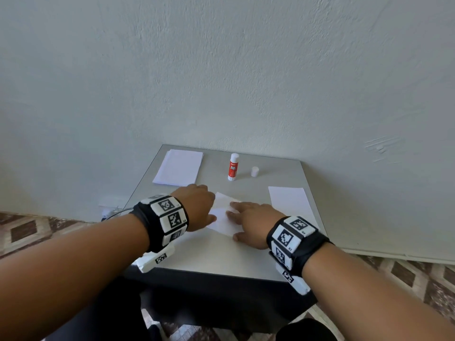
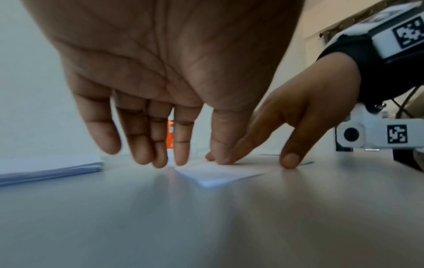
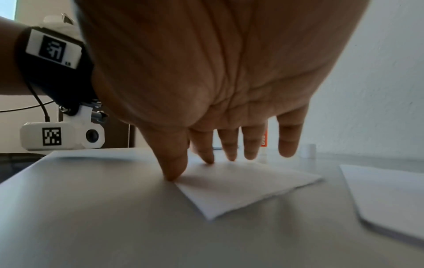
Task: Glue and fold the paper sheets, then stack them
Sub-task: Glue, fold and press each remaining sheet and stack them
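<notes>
The folded sheet [image 1: 225,219] lies flat near the middle of the table [image 1: 211,257], turned at an angle to the table edges, between the two hands. The right hand [image 1: 251,223] rests on it with fingers straight and slightly spread; thumb and index tip press down at the sheet's edge, probably to set the glued fold and keep the layers from slipping. The left hand [image 1: 197,207] hangs over the sheet's left end, fingers extended and close together; the left wrist view shows its fingertips [image 2: 158,159] at or just above the surface, and contact cannot be confirmed.

The sheet is white and thin, and the layer edges at its right side do not align exactly.

To the right, well apart, lies a flat white piece [image 1: 289,205], likely the stack of finished pieces. Farther back, an uncapped glue stick [image 1: 233,167] stands upright, with its cap [image 1: 255,171] just beside it. At the far left corner sits the supply stack of sheets [image 1: 178,167], within reach of the left hand.
</notes>
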